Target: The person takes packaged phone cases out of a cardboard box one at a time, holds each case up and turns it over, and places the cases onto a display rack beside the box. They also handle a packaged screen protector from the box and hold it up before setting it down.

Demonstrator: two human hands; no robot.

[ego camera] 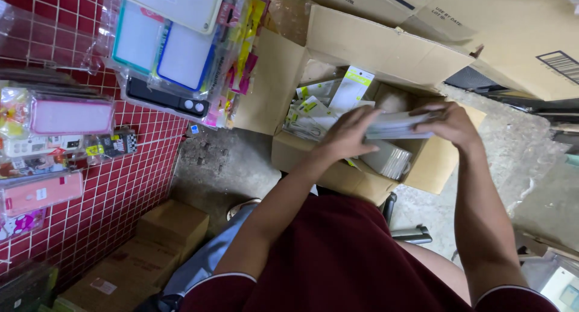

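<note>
Left hand (345, 134) and right hand (451, 124), grips clamped on a stack of flat white packets (398, 125). Held over an open cardboard box (338, 34). Phone cases (163, 53) hanging on red tiled wall (120, 191).

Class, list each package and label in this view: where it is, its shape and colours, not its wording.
Stack of flat white packets: held by left hand and right hand.
Open cardboard box: centre, brown.
White-and-green hang cards: inside the box.
Bagged phone cases: upper left, teal, blue, black.
Barcode label: upper right, black-striped.
</note>
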